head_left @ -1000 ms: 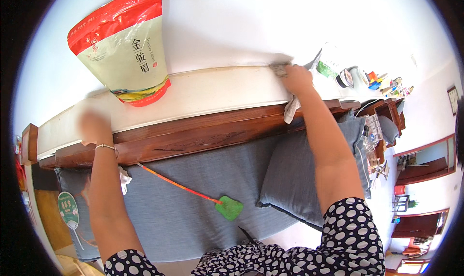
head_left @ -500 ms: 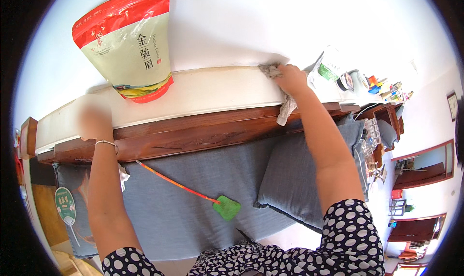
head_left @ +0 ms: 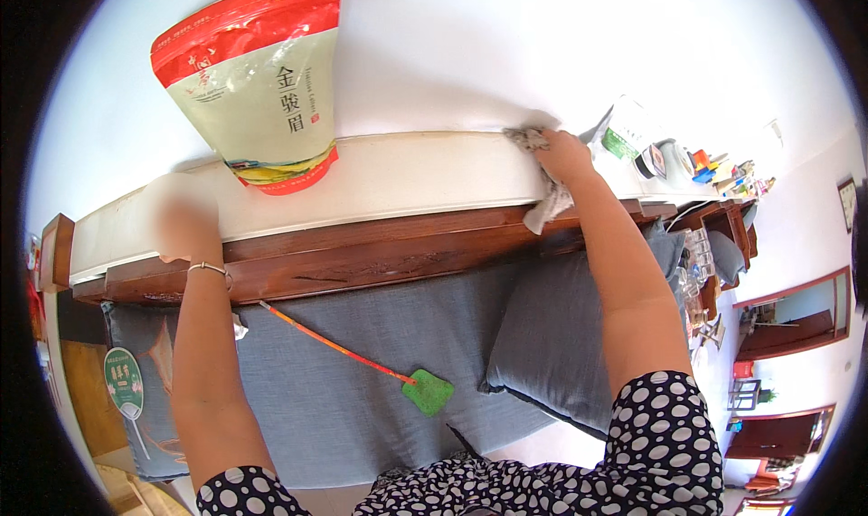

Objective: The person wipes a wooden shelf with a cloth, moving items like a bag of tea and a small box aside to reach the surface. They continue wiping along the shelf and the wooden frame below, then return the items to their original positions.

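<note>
My right hand (head_left: 568,159) is closed on a crumpled grey-and-white cloth (head_left: 528,138), pressing it to a long white ledge (head_left: 425,168) close to the wall. One end of the cloth drapes over the ledge's front edge. At the ledge's left end is my left hand (head_left: 185,222), near the carved brown wooden backrest (head_left: 362,265). It is blurred, so its fingers cannot be made out. A large red-and-cream stand-up pouch (head_left: 258,91) stands on the ledge between both hands, apart from them.
Right of my right hand, a white-and-green packet (head_left: 626,129), a jar (head_left: 676,159) and colourful small items (head_left: 723,174) line the ledge. A green fly swatter (head_left: 427,391) lies on the grey seat (head_left: 334,407), with a cushion (head_left: 551,335) to its right and a round fan (head_left: 124,380) at left.
The view has shifted a little. My right hand and the cloth sit slightly farther right, and the cloth's hanging end has swung a little. My left hand stays at the ledge's left end.
</note>
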### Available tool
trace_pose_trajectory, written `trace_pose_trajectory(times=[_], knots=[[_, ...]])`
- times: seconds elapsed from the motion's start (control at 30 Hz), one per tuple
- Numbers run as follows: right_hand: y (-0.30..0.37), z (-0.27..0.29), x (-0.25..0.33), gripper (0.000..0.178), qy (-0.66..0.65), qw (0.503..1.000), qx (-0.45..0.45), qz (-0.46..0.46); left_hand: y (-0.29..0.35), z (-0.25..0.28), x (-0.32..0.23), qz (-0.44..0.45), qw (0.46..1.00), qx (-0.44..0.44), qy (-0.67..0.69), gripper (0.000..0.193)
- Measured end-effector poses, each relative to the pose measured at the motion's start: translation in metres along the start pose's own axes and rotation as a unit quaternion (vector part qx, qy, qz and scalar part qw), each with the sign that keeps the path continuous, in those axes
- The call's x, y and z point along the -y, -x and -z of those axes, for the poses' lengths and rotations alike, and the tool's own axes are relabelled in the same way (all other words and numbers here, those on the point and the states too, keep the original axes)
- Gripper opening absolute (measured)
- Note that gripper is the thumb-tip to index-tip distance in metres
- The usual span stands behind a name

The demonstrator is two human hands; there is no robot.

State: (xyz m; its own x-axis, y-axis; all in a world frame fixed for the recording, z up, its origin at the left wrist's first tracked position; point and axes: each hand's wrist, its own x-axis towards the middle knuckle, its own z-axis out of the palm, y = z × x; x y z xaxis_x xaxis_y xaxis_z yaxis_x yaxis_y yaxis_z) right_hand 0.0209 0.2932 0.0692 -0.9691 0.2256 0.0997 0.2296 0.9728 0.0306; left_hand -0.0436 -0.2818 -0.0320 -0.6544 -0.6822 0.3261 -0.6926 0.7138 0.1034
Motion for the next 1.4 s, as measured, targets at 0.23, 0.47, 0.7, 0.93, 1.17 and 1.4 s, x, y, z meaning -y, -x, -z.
trace_pose_trajectory(times=[0.23,0.47,0.7,0.93,1.17,1.4], knots=[[0.007,-0.009,0.093,0.027,0.017,0.994,-0.011,0.105,-0.002,-0.004,0.002,-0.037,0.998,-0.047,-0.001,0.042],[0.004,0.003,0.081,0.032,-0.038,0.991,0.049,0.122,-0.004,-0.011,0.013,-0.083,0.991,-0.104,-0.009,0.038],[-0.004,0.005,0.011,0.035,0.049,0.998,0.043,0.020,-0.002,-0.010,0.007,-0.078,0.991,-0.106,-0.005,0.032],[0.018,-0.008,0.104,0.031,-0.007,0.983,-0.036,0.178,-0.001,-0.007,0.004,-0.106,0.982,-0.156,-0.009,0.028],[0.003,0.000,0.008,0.041,-0.027,0.999,0.030,-0.014,-0.002,-0.004,0.007,-0.083,0.990,-0.109,-0.012,0.027],[-0.003,-0.016,-0.001,0.034,0.042,0.997,-0.001,-0.062,0.003,0.000,0.004,-0.077,0.994,-0.078,-0.006,0.026]])
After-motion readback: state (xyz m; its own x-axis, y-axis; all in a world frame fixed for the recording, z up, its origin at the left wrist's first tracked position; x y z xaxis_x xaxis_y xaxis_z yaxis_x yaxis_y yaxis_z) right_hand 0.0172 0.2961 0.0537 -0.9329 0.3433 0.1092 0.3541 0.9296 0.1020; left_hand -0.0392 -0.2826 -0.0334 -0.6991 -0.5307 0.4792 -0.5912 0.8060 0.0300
